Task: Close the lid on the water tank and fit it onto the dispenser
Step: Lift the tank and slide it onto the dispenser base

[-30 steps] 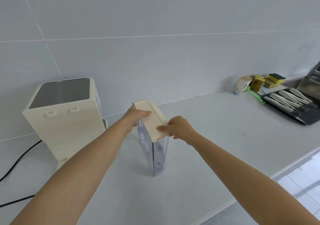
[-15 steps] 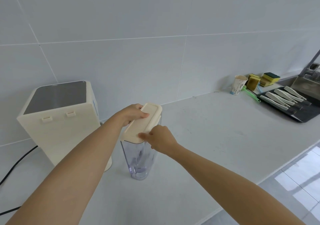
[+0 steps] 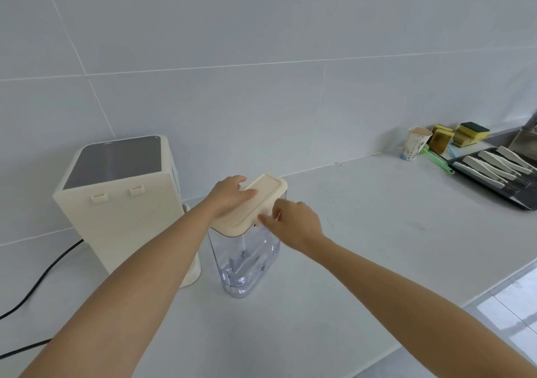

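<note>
Clear water tank (image 3: pixel 247 261) stands on worktop (image 3: pixel 363 232) just right of cream dispenser (image 3: pixel 122 203); lid (image 3: pixel 255 203) sits flat on top. Left hand (image 3: pixel 229 194) lies palm-down on lid, grip loose; right hand (image 3: pixel 293 223) fingers pinch lid's near edge

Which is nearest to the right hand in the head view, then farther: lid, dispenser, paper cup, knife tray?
From the right hand:
1. Lid, touching its fingers, on the tank.
2. Dispenser, to the left, beside the tank.
3. Paper cup, far right by the wall.
4. Knife tray, right edge, beyond the cup.
</note>
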Available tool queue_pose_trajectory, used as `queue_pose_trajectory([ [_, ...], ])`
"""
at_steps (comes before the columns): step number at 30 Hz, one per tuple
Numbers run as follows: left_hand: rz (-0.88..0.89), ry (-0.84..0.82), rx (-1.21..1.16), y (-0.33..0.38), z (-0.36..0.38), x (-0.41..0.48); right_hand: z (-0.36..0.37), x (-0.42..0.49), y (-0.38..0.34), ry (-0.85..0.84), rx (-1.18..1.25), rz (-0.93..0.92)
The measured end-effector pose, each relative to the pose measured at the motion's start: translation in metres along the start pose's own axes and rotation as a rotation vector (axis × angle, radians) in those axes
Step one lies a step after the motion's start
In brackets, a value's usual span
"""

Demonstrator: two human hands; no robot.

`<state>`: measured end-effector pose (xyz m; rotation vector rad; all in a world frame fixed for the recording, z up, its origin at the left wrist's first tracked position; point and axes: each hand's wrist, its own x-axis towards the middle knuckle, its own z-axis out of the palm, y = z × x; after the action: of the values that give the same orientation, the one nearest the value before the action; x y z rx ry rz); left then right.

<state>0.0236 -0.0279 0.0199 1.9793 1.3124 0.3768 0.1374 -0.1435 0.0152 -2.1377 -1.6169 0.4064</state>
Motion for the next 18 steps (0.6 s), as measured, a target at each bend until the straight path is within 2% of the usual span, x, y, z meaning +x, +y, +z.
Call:
queue_pose_trajectory([
  [2,0.014,0.097,-0.038,-0.002,-0.001,-0.008,-0.009,0.008,0.008,0.086,0.004,-0.056],
  [5,0.046,0.207,-0.088,-0.005,-0.002,-0.023,-0.018,0.026,0.020,0.076,0.027,-0.215],
  [9,0.068,0.318,-0.069,-0.012,0.006,-0.048,-0.020,0.054,0.032,-0.121,0.130,-0.279],
  [12,-0.010,0.385,-0.081,-0.019,0.020,-0.067,-0.020,0.073,0.040,-0.274,0.108,-0.270],
  [15,-0.094,0.440,-0.143,-0.025,0.036,-0.081,-0.020,0.086,0.045,-0.356,0.077,-0.254],
  [18,-0.130,0.421,-0.263,-0.034,0.049,-0.087,-0.018,0.092,0.048,-0.432,0.134,-0.236],
])
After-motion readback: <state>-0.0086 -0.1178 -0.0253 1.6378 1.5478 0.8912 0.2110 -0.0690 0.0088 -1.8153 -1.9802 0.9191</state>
